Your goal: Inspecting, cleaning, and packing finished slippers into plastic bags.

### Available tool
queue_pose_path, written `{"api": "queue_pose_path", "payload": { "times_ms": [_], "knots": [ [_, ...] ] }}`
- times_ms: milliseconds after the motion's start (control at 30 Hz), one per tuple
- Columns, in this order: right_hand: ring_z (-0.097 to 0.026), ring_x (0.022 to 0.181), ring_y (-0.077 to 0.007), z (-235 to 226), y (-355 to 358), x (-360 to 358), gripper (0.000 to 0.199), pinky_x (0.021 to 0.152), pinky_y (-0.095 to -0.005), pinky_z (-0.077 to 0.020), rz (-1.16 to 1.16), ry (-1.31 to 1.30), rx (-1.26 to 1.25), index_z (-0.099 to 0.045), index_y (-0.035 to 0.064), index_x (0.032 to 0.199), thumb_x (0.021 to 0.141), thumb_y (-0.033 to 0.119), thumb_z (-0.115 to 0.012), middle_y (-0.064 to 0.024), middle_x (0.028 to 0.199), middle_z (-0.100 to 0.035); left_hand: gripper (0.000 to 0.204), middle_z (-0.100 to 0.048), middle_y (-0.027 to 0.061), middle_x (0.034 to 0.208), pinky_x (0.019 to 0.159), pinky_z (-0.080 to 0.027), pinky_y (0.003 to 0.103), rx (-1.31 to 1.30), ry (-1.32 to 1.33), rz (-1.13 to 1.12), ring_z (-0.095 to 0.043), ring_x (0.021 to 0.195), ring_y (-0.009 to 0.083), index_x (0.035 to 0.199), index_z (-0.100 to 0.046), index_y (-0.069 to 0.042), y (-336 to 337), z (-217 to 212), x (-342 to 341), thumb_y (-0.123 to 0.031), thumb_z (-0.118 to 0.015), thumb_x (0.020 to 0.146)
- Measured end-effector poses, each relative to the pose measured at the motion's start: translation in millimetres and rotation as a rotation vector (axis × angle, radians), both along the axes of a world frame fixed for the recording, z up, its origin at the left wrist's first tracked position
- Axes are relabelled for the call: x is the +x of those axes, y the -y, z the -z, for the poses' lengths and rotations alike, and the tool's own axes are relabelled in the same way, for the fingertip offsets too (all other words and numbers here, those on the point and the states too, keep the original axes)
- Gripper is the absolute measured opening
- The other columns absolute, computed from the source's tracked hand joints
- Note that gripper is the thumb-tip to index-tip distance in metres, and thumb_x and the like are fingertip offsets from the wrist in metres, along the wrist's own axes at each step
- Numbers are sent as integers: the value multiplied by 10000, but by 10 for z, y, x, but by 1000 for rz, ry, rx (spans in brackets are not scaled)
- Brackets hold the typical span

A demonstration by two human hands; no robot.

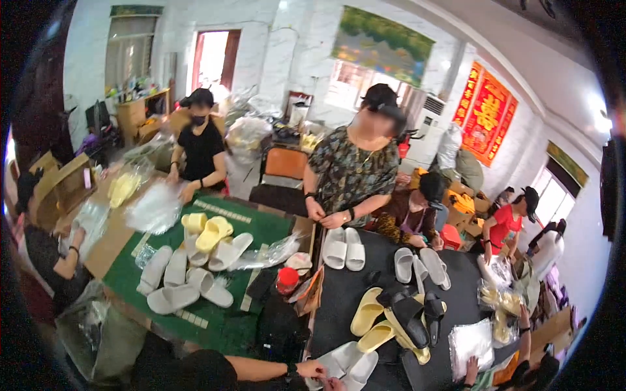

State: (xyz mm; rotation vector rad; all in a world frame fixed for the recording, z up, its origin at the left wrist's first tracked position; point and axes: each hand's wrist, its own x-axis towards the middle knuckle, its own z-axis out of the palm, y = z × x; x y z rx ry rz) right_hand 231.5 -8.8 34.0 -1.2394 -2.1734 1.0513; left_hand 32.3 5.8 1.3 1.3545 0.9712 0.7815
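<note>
My left hand (312, 370), with a dark band on the wrist, reaches in from the lower left. Its fingers are pinched together at the front edge of the black table. My right hand (336, 384) meets it there, mostly cut off by the lower rim; its fingers cannot be made out. Whatever sits between the fingertips is too small to name. Right beside both hands lies a pair of light grey slippers (355, 368). Just beyond are pale yellow slippers (367, 311) and black slippers (409, 319), some overlapping.
Grey and yellow slippers (173, 300) cover part of the green table (124, 280) on the left, near a red-lidded jar (287, 280). More grey slippers (334, 249) lie farther back. Clear bags (471, 345) lie under a co-worker's hand at right. Several people work around the tables.
</note>
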Motion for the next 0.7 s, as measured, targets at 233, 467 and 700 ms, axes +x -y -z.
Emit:
{"api": "queue_pose_path", "payload": {
  "times_ms": [233,467,700],
  "knots": [
    [-546,761,-321,29,-144,-46,269,657,-384,-429,-78,57,-241,-586,39,1090,834,65,-509,-183,844,-557,221,-640,44,655,544,-482,255,-53,9,-50,-602,585,98,785,-635,-14,31,-139,-78,-220,-611,859],
    [-562,512,-119,-304,-143,-213,138,487,-268,-436,77,66,-337,-591,11,842,856,146,-564,-70,591,-587,201,-644,52,671,545,-480,264,-68,-28,-67,-598,589,101,800,-639,-10,79,-262,-103,-193,-591,869],
    [-560,579,-260,-303,-97,-56,187,554,-359,-435,-56,23,-107,-587,-13,915,884,157,-516,-155,670,-580,233,-634,36,627,541,-461,273,-5,-113,-103,-589,557,105,777,-648,-28,82,-193,-71,-234,-583,865]
  ]
}}
